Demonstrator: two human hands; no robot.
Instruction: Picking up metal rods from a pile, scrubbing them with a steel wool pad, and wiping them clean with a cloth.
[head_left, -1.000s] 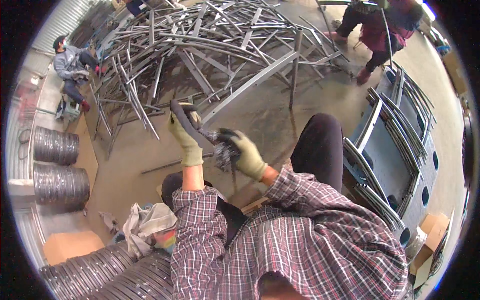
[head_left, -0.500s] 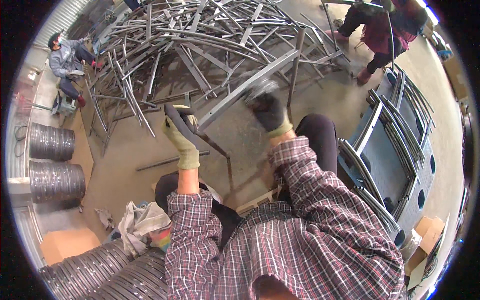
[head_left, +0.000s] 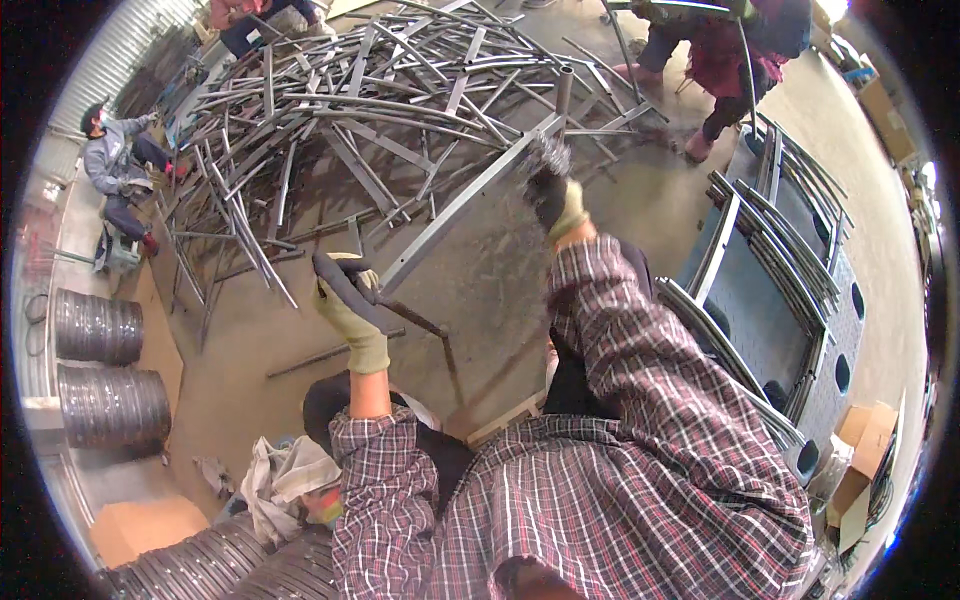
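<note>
The gloved left hand (head_left: 350, 305) grips a dark metal bar (head_left: 385, 305) above the concrete floor (head_left: 480, 270); the right hand (head_left: 552, 190), far apart, seems closed on a long grey rail (head_left: 470, 205) from the frame pile (head_left: 380, 110)

The person wears a maroon-and-white plaid shirt (head_left: 620, 480) with long sleeves, an olive-yellow glove on the left hand (head_left: 350, 305) and a dark-palmed glove on the right hand (head_left: 553, 195).
</note>
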